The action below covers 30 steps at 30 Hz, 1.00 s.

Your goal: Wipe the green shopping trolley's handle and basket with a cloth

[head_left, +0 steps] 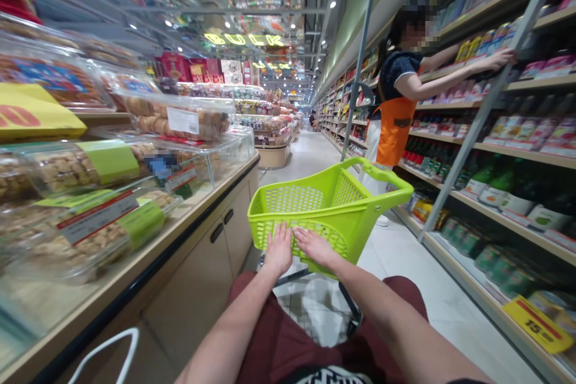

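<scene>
A lime-green shopping cart [288,205] stands sideways in front of me, its handle pointing right and its lattice side facing me. Against that side lies my left hand [279,250], fingers stretched out, below the rim. My right hand [314,246] is just beside it, also flat with fingers extended, on or very near the same lattice panel. Neither hand holds anything. Through the lattice no goods can be made out inside the basket. Below my forearms are my dark red trousers [292,336].
Plastic boxes of baked snacks [85,168] fill a counter [198,240] on my left. At right, a person in an orange apron [396,129] reaches to shelves of bottles and cans [504,270]. The tiled aisle [310,144] runs ahead, past another snack display [272,153].
</scene>
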{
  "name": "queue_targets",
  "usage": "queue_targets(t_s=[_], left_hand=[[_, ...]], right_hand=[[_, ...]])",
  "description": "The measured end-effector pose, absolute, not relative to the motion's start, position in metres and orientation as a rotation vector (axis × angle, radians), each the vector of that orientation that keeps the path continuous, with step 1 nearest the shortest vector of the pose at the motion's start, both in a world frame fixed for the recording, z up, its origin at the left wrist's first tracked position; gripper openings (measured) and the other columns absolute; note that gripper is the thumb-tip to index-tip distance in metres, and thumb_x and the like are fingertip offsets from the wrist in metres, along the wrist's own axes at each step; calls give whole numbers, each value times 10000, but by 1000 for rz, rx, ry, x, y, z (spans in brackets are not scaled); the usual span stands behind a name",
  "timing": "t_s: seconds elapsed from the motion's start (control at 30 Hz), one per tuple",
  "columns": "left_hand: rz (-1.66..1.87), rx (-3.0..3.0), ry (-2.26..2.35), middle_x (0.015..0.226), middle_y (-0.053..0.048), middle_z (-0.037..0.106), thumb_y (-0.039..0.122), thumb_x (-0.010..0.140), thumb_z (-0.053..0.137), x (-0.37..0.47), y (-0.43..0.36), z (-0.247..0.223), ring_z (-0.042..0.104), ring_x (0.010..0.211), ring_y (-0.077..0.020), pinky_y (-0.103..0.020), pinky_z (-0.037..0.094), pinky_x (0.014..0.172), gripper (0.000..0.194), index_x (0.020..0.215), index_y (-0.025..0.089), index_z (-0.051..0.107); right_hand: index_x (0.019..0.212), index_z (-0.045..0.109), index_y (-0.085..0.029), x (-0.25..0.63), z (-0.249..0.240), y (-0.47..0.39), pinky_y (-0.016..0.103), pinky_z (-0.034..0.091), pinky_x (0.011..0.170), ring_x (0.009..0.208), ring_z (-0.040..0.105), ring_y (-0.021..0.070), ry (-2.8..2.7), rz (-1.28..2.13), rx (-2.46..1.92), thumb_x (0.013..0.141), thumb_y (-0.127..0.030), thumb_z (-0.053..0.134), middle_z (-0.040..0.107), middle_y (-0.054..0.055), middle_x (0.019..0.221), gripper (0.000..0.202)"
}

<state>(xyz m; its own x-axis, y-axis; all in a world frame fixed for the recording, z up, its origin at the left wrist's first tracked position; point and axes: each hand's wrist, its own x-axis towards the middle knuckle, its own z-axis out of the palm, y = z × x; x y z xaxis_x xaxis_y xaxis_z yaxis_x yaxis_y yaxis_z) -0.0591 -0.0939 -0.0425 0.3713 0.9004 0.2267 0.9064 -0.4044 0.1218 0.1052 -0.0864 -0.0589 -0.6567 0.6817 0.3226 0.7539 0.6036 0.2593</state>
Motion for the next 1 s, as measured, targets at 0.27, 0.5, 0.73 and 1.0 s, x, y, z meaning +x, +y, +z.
queue_targets(t_s=[0.27, 0.5, 0.73, 1.0], left_hand=[[-447, -2533, -1740, 1450, -84, 114, 79, 690, 360, -37, -101, -47, 72, 1332, -222, -451, 119, 1067, 680, 1354, 98, 218], [-396, -2567, -1658, 1452, -88, 89, 103, 679, 370, -20, -108, -45, 56, 1333, -229, -463, 108, 1066, 696, 1355, 88, 211], [-358, -2630, -1621, 1453, -89, 87, 106, 660, 385, -8, -114, -48, 57, 1334, -228, -459, 114, 1062, 722, 1357, 94, 200], [-419, -2695, -1468, 1454, -96, 105, 97, 692, 369, 30, -117, -12, 40, 1334, -233, -465, 98, 1065, 687, 1357, 98, 195]], right_hand=[[1161, 517, -200, 138, -21, -93, 454, 249, 1030, 1300, 191, 186, -2353, -665, -1054, 868, -172, 427, 435, 69, 1304, 308], [1126, 541, -193, 149, -42, -90, 422, 300, 1012, 1290, 227, 177, -2321, -636, -1229, 858, -155, 441, 413, 69, 1321, 288], [1098, 569, -210, 171, -58, -124, 428, 343, 978, 1248, 321, 199, -2465, -540, -1308, 848, -178, 458, 475, 76, 1268, 276], [1135, 535, -199, 189, -3, -112, 474, 254, 1014, 1279, 253, 215, -2218, -740, -1334, 841, -151, 460, 420, 68, 1316, 308]])
